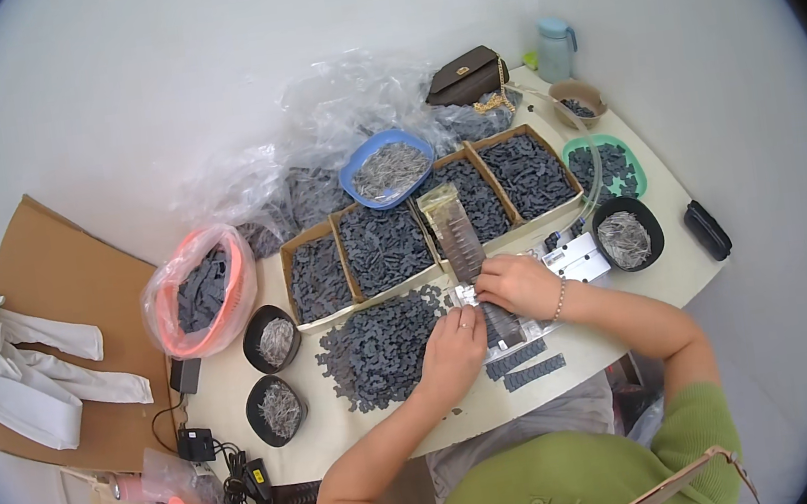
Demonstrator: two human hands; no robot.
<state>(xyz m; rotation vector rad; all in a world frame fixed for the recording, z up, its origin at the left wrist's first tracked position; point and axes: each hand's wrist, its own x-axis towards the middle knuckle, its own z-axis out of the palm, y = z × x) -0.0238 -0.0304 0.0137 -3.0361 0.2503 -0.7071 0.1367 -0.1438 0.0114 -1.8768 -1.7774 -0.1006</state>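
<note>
At a small clear-and-metal fixture (507, 340) near the table's front edge, both of my hands work close together. The fingers of my left hand (453, 352) are bent and pinched at the fixture's left side; what is between them is hidden. My right hand (520, 285) is curled over the fixture's upper part, its fingertips closed on something too small to make out. A dark ribbed strip in a clear sleeve (455, 236) runs up from the fixture over the bins. Two dark segmented strips (534, 372) lie on the table below it. Left of my left hand spreads a pile of small dark plastic pieces (375, 351).
Behind my hands stands a divided cardboard box (394, 288) of dark parts, with a blue tray (393, 203) of metal pins on it. Black bowls of pins (279, 408) (660, 246) stand left and right. A white device (581, 258), green tray (642, 184) and pink basket (251, 281) surround the work area.
</note>
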